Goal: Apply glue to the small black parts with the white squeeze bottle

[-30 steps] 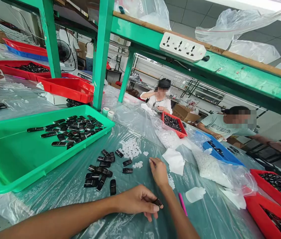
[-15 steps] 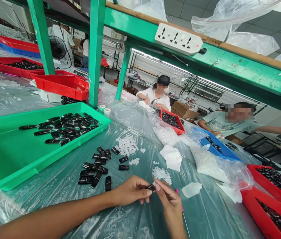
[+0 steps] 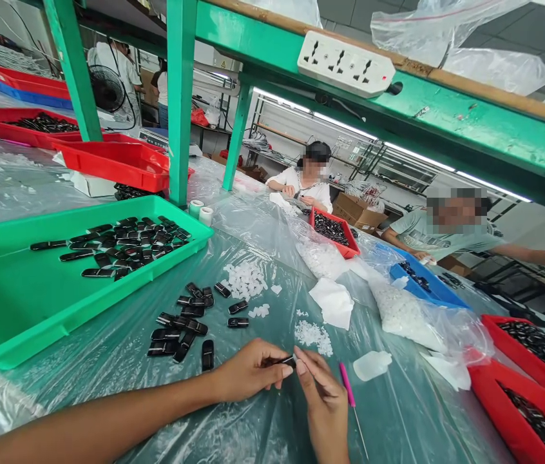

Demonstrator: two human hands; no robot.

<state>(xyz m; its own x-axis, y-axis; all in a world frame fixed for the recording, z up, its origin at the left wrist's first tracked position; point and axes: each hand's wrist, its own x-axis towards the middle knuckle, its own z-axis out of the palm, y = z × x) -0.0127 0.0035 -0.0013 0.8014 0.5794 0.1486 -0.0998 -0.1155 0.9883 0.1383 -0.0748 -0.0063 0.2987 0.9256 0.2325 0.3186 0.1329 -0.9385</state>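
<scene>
My left hand [image 3: 250, 374] is closed on a small black plastic casing [image 3: 290, 361] and holds it level just above the table. Against the casing's right end, my right hand [image 3: 321, 394] pinches a small whitish piece, mostly hidden by the fingertips. Loose black casings [image 3: 190, 320] lie in a cluster beyond my left forearm. Farther off is a pile of white pieces [image 3: 245, 279], and smaller white bits [image 3: 313, 336] lie just past my hands. A pink-handled thin tool [image 3: 347, 385] and a white squeeze bottle [image 3: 372, 366] rest right of my right hand.
A green tray [image 3: 60, 332] with black casings stands at left. Red bins [image 3: 509, 393] of black parts are at right, and a clear bag of white pieces [image 3: 405, 316] lies beyond. A green shelf frame [image 3: 181, 103] rises ahead. Two people [image 3: 318, 183] sit across the table.
My right hand has shifted slightly left, uncovering more of the pink-handled tool. Less of the white piece shows at the casing's end. The whole view has moved slightly.
</scene>
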